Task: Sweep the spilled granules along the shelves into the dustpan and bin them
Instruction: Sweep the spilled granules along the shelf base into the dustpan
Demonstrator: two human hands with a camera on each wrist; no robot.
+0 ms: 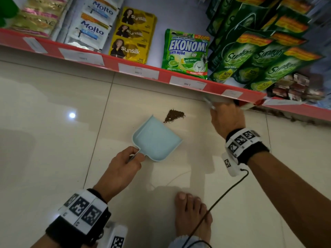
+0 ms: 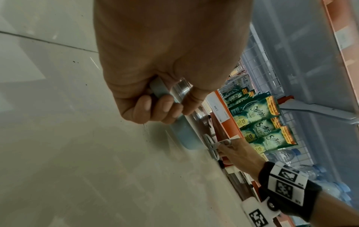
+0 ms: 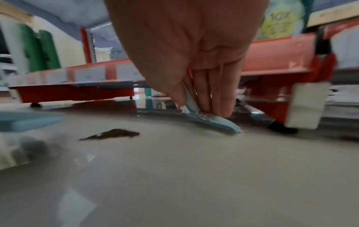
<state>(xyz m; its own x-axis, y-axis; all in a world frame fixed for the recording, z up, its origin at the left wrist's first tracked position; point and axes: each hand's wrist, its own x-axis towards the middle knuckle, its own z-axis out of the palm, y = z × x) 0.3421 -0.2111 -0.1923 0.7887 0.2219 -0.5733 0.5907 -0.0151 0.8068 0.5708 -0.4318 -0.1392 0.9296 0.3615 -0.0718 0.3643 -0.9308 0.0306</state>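
Observation:
A small pile of dark brown granules (image 1: 173,115) lies on the pale floor tiles below the shelf edge. Just in front of it sits a light blue dustpan (image 1: 157,138), its open lip toward the pile. My left hand (image 1: 133,156) grips the dustpan handle (image 2: 161,90). To the right of the pile, my right hand (image 1: 223,111) pinches a small light blue brush (image 3: 213,122) low at the floor, close under the red shelf edge. In the right wrist view the granules (image 3: 114,134) lie left of the brush, with the dustpan (image 3: 29,121) beyond them.
A red-edged bottom shelf (image 1: 179,77) runs across the back, holding Molto and Sunsilk sachets, an Ekonomi pouch (image 1: 186,52) and Sunlight pouches (image 1: 265,56). Shelf feet (image 3: 281,127) stand near the brush. My bare foot (image 1: 191,212) and a black cable (image 1: 215,203) are behind the dustpan.

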